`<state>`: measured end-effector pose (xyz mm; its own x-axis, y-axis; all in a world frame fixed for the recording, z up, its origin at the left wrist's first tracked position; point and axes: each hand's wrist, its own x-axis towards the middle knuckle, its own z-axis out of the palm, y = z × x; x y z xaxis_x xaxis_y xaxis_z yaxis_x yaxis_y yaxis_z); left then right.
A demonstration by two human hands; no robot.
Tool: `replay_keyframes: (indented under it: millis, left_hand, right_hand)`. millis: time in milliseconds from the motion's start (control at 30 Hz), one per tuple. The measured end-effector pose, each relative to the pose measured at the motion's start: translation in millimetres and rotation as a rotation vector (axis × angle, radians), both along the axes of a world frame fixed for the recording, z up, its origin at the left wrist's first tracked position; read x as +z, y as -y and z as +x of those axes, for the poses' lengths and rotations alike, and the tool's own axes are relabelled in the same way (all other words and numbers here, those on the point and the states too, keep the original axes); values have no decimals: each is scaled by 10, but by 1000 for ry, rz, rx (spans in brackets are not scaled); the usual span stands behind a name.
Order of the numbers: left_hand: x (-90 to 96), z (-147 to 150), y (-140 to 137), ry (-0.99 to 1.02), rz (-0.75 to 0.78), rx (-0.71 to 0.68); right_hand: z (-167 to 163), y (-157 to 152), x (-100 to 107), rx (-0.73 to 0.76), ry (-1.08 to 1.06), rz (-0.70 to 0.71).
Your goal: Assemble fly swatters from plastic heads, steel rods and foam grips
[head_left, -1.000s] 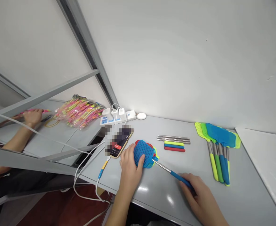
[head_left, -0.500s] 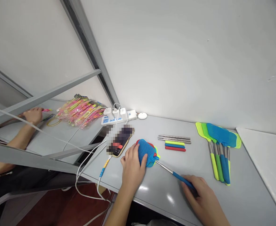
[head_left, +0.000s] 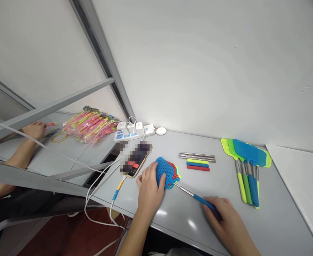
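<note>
Head view: the left grip [head_left: 149, 185] clasps the blue swatter's head [head_left: 163, 168], the right grip [head_left: 227, 217] clasps its handle [head_left: 200, 200].

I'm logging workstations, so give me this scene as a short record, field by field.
Left hand: holds a blue swatter head by its edge, thumb on top
Beneath that head: red head, others partly hidden
Right hand: grips the blue handle
Loose parts: metal rods; yellow, blue and red sleeves
Far right: overlapping swatters
Beyond left hand: phone, power strip
Co-worker's hand: near bagged items
</note>
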<state>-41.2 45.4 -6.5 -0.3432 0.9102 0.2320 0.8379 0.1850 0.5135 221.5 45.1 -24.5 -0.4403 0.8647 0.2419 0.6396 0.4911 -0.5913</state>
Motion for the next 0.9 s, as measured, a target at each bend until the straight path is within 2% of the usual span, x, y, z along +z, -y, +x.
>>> replay_keyframes:
  millis: [200,300,400,533,600,733,900]
  left_hand:
    - [16,-52,34,129,170,65]
    - [21,-47,67,308,285,147]
    - [59,-10,100,537,327,213]
    - [224,-5,131,995,256,151]
    - [331,-35,140,1129,214,83]
    - [489,-73,134,1183,137,-21]
    - [501,-35,90,1273,-11,-147]
  right_hand:
    - [-17,6,60,32,-10,80]
    - [-27,31,74,58,-15,112]
    - [4,36,64,17,-19,107]
    - [139,4,47,-42,-46,117]
    - [224,-8,46,-17,-45,136]
    - [361,-8,60,18,-24,165]
    - [486,-26,132,39,29,254]
